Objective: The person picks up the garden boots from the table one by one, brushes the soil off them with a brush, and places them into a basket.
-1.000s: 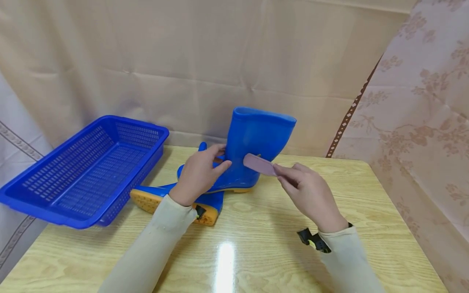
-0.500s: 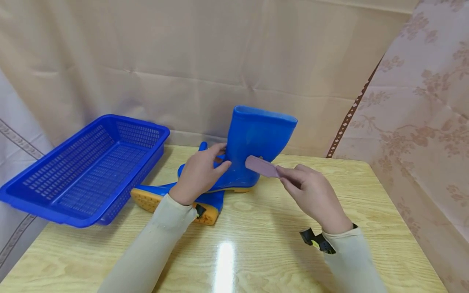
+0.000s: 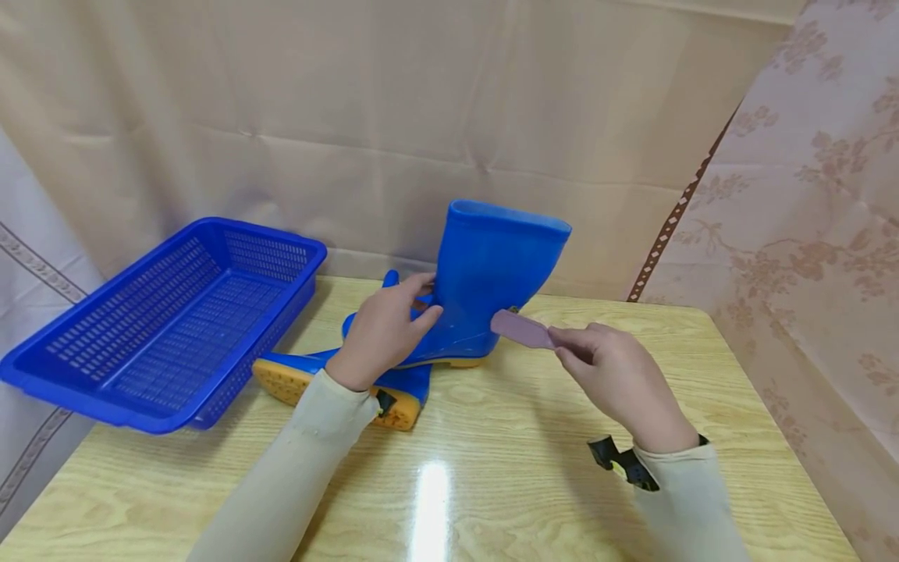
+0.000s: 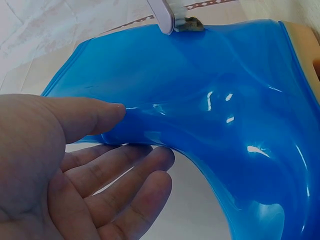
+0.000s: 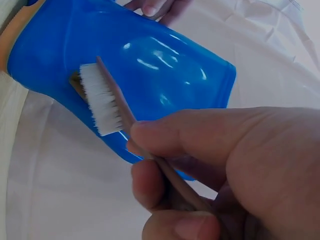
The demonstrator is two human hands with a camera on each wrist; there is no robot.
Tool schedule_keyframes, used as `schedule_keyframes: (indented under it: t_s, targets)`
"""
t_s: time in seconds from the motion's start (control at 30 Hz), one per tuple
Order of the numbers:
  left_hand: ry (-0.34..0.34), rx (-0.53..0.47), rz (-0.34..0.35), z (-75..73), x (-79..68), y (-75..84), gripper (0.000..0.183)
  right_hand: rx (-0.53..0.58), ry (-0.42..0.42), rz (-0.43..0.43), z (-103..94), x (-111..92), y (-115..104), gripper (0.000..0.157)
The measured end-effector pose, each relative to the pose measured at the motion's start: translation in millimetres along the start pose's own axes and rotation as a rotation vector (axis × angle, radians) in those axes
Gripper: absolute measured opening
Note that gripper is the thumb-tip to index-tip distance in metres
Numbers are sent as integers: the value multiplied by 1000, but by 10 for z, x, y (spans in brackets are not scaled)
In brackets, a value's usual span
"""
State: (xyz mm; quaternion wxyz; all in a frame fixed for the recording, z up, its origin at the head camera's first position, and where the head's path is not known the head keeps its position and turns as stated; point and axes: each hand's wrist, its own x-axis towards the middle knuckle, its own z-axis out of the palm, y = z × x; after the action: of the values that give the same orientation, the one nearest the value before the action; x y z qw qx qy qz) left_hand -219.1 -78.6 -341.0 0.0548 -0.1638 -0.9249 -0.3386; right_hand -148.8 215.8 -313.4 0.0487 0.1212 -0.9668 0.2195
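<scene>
A blue rain boot with a yellow sole stands upright on the table, its opening at the top. My left hand holds it by the front of the shaft, the thumb on the near side and the fingers round the front edge in the left wrist view. In my right hand is a pinkish brush, gripped by its handle. The brush's white bristles face the back of the boot's ankle, right at a brown smudge there.
The other blue boot lies on its side under my left forearm, its yellow sole toward me. A blue slotted plastic basket stands at the left. Beige curtain hangs behind the wooden table, patterned cloth at the right.
The right hand and brush have moved right and slightly down, from the side of the shaft to the back of the ankle, baring the brown smudge. The left hand stays on the boot.
</scene>
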Motion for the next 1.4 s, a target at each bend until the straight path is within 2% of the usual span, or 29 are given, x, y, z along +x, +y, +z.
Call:
schedule_keyframes:
  t_s: [0.13,0.5,0.7,0.8,0.93,1.03,1.1,1.23,1.4]
  targets:
    - [-3,-6,-4,-1,3,0,53,11,-37,52,-38,-20,11,31]
    - [-1,-12,-14,-6,7,-5,53,-30,-36,80,-31,0,89,28]
    - [-9,-20,-29,-11,-3,21,53,5,-89,97,-48,-23,57,21]
    - [-6,-20,-29,-9,-6,33,53,41,-74,21,-43,-41,-7,18]
    - [3,-20,-29,-8,-14,38,53,0,42,-120,38,10,-36,15]
    - [4,-23,-32,-2,-24,30,53,-21,103,-161,138,70,-28,10]
    - [4,-23,-29,4,-31,19,53,-7,115,-169,212,107,-19,11]
    - [8,-17,-11,9,-31,4,51,57,74,-118,331,166,29,21]
    - [4,-9,3,4,-14,10,51,114,-51,50,344,182,96,37]
